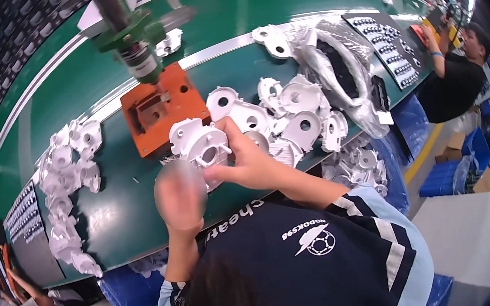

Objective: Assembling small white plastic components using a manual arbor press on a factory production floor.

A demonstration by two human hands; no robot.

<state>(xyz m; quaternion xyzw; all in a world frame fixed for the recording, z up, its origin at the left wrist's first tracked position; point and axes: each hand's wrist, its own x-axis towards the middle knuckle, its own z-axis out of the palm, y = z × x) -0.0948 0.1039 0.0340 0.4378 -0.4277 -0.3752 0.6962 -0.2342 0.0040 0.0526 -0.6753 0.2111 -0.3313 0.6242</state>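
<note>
My right hand [249, 160] grips a white plastic housing [204, 147], thumb on its near side and fingers round its right edge. The housing has a round hole and raised posts, and is held just in front of an orange fixture block [182, 93]. At the housing's lower left is my left hand [180, 197]; a blurred patch covers its fingers, so I cannot tell whether they touch the housing. Over the block hangs a vertical tool head [141, 58] with a green collar. To the right lies a pile of similar white housings [299, 97].
A curved row of white parts [56, 188] lies to the left. At the right are a clear plastic bag [341, 64] and a dark tray of small parts [388, 50]. Blue-lined bins [130, 292] sit below the green table's edge. A co-worker [456, 78] is at the right.
</note>
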